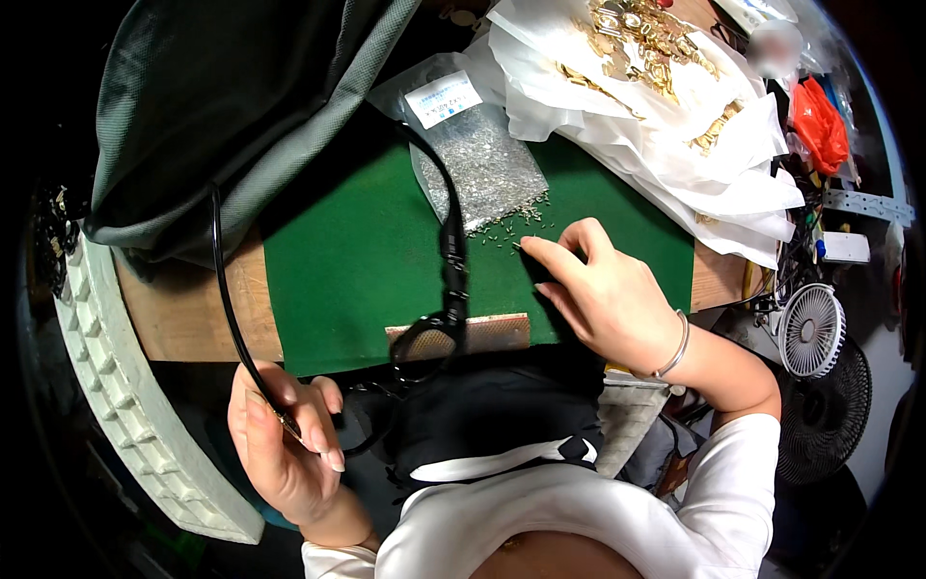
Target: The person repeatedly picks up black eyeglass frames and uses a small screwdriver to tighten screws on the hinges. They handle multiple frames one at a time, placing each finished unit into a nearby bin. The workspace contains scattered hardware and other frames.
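Note:
My left hand point(285, 434) is closed around a narrow black strap point(231, 299), low at the left in front of the table edge. Something gold-coloured shows on the strap by my fingers. A second black strap length point(451, 212), with a buckle-like part near its lower end, hangs across the green mat. My right hand point(603, 294) is over the mat, index finger stretched out and thumb apart from it. Its index fingertip is at the edge of scattered small metal pins point(497, 232). They lie at the mouth of a clear plastic bag point(477, 159) full of such pieces.
The green mat point(328, 280) covers a wooden table. A perforated metal plate point(497, 333) lies along its front edge. White wrapping point(656, 179) with gold-coloured buckles point(641, 43) lies far right. Grey-black fabric point(260, 135) fills the far left. Fans point(812, 330) stand at right.

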A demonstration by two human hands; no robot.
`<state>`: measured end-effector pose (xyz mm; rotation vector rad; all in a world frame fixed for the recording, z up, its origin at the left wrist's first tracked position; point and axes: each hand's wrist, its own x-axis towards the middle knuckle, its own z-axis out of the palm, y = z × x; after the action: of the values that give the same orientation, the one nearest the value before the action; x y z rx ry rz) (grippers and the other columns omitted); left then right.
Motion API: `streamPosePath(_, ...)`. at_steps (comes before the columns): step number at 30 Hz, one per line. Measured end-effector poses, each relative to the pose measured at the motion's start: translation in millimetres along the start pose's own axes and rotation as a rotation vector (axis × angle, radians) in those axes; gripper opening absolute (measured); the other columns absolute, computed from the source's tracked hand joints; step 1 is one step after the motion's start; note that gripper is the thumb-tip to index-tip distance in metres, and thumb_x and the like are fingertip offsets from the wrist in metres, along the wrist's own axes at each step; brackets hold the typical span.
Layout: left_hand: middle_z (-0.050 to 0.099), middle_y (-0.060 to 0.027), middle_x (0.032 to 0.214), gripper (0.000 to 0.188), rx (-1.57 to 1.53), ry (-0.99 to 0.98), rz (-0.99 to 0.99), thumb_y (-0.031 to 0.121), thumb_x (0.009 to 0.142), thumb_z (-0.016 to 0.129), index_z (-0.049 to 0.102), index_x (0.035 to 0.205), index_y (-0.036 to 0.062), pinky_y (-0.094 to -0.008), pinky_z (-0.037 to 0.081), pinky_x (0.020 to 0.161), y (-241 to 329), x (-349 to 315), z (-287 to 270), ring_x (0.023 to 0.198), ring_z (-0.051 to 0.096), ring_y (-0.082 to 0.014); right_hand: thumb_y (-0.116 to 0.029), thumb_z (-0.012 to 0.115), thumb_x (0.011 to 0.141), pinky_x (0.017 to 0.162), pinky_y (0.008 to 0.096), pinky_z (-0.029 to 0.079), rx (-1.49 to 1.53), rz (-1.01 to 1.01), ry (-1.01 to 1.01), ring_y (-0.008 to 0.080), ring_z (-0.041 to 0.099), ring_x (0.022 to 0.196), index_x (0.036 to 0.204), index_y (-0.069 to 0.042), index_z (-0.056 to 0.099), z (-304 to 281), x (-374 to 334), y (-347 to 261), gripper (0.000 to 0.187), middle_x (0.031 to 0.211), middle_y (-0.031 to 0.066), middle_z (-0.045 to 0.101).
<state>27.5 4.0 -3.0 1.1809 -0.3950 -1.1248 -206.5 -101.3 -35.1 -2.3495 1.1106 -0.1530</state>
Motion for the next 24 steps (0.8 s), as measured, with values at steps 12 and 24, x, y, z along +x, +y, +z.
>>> streamPosePath(12,0.045,-0.0018,0.046,0.028,-0.619,-0.422,-0.603,0.028,0.09,0.04,0.044,0.084,0.0011,-0.0239,0.033,0.054,-35.3,-3.8,19.1,0.034,0.038,-0.0077,-0.006,0.058,0.069,0.047,0.0338,0.045,-0.086,-0.014,0.092,0.0239,0.053,0.059,0.106,-0.007,0.05,9.7,-0.8,-0.3,0.038,0.081,0.0114,0.045)
streamPosePath(24,0.041,0.0018,0.055,0.037,-0.611,-0.358,-0.712,0.026,0.092,0.036,0.041,0.119,0.0013,-0.0202,0.037,0.055,-49.4,-1.5,16.8,0.036,0.033,-0.004,-0.004,0.056,0.073,0.052,0.0317,0.045,-0.112,-0.027,-0.098,0.0251,0.053,0.06,0.106,-0.006,0.051,0.5,4.8,-11.4,0.034,0.08,0.0116,0.046)
